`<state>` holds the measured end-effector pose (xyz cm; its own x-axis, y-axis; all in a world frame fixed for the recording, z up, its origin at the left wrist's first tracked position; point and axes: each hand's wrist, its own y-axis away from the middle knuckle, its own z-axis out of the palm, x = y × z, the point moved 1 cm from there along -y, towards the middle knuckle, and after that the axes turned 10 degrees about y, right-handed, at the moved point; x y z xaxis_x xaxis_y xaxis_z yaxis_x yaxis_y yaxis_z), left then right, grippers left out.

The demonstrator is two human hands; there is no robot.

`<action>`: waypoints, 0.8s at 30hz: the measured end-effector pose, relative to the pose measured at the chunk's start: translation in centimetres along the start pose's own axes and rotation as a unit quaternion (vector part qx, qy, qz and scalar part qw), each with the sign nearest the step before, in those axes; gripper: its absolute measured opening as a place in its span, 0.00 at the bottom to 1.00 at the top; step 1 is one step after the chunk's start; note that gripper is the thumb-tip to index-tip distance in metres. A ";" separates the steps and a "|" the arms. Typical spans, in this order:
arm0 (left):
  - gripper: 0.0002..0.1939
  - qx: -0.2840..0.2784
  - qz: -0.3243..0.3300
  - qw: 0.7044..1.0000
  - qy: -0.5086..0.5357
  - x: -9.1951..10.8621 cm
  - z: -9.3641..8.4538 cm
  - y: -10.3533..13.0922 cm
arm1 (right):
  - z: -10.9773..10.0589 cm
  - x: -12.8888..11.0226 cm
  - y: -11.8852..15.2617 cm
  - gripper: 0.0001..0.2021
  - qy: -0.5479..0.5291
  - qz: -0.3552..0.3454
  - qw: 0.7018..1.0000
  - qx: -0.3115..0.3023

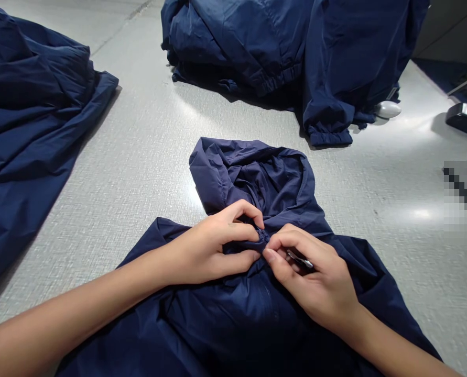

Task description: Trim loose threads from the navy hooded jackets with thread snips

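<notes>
A navy hooded jacket lies spread in front of me, its hood pointing away and its opening facing up. My left hand is closed on gathered cloth at the neckline, pinching it between thumb and fingers. Right beside it, the thumb and index finger of my right hand pinch the same gathered spot. A small shiny metal tool, perhaps thread snips, is tucked in the curled fingers of the right hand. Most of that tool is hidden, and so is the exact bit of cloth between the fingertips.
More navy garments are heaped at the back of the pale grey table. Another navy garment covers the left side. A white rounded object sits by the heap, and a black object stands at far right.
</notes>
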<state>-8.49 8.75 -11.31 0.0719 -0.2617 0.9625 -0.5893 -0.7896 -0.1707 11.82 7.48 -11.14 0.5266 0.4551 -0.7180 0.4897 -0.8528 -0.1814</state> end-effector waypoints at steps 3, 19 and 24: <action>0.04 -0.001 0.002 1.000 -0.003 -0.1 0.1 0.0 | 0.1 0.2 0.1 0.08 -0.013 -0.002 0.999 -0.031; 0.03 0.008 0.016 1.000 -0.006 -0.1 0.2 -0.2 | 0.2 0.0 0.2 0.06 0.019 -0.001 1.000 0.001; 0.04 0.005 0.018 1.000 -0.021 -0.3 0.3 0.1 | 0.2 -0.1 0.2 0.07 0.032 -0.026 0.999 0.012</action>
<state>-8.32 8.55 -11.72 0.0838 -0.3132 0.9460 -0.5844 -0.7844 -0.2079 11.70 7.25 -11.24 0.5450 0.5144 -0.6622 0.5018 -0.8328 -0.2339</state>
